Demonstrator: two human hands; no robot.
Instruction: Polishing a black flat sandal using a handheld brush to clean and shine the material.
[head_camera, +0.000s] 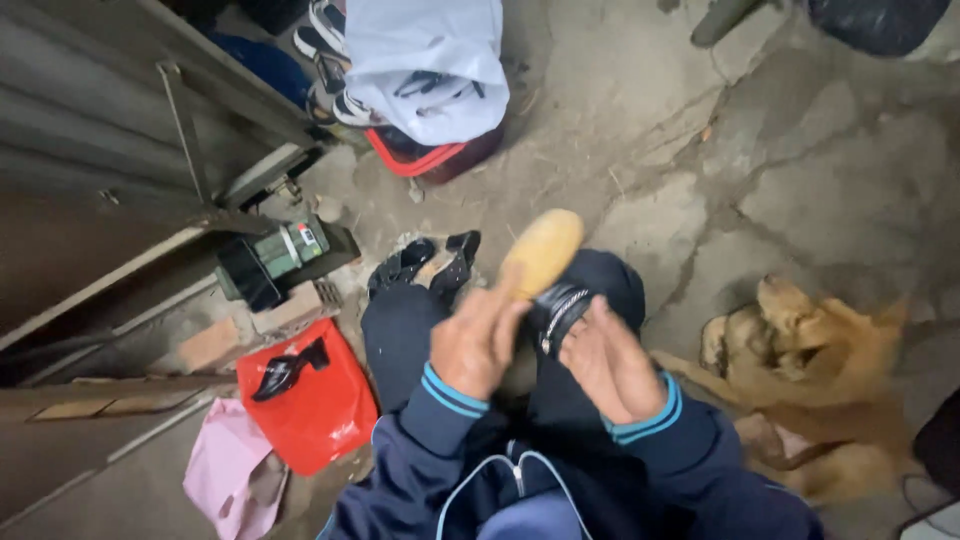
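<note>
Left hand (473, 343) seems curled in a grip, right hand (608, 362) fingers (583, 335) extended, both raised over knees.

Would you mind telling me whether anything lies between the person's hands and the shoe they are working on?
Nothing visible does. The left hand already grips the tan-soled shoe, and the right hand touches its black strap directly, above the person's knees.
</note>
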